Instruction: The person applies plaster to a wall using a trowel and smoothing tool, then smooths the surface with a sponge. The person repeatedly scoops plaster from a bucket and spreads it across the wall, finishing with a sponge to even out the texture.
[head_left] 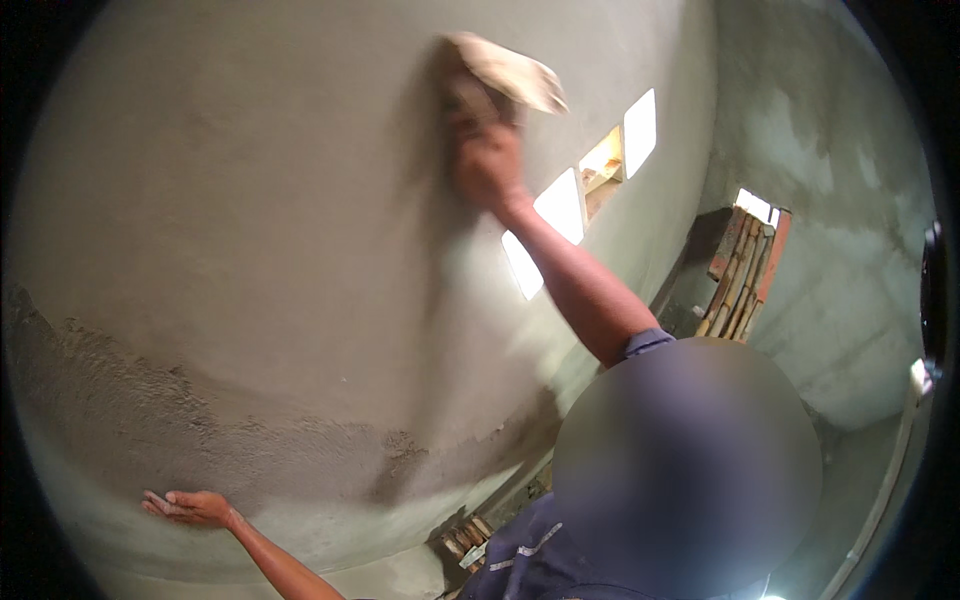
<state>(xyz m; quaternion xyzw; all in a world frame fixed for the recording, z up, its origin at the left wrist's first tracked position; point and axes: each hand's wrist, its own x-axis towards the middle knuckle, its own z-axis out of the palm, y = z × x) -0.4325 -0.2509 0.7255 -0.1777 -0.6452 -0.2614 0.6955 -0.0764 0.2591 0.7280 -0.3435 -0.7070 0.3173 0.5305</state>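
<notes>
My right hand [490, 165] is raised high against a grey plastered wall [270, 220], its arm stretched out from a dark blue sleeve. It grips a pale plastering float [508, 72], smeared by motion, which casts a shadow on the wall. Fingers and handle blur together there. Low on the left, my left hand [190, 508] is held palm up near the wall's lower part, fingers stretched out and holding nothing. Between the hands, the plaster is smooth above, with a darker, rough-edged band of plaster [200, 430] below.
Bright rectangular openings [560, 205] pierce the wall beside my right forearm. Farther right, bamboo poles [738, 275] stand by another opening in a patchy grey wall [830, 150]. A pale pipe [885, 500] runs along the right edge. Stacked brick-like pieces [465, 540] lie low in the middle.
</notes>
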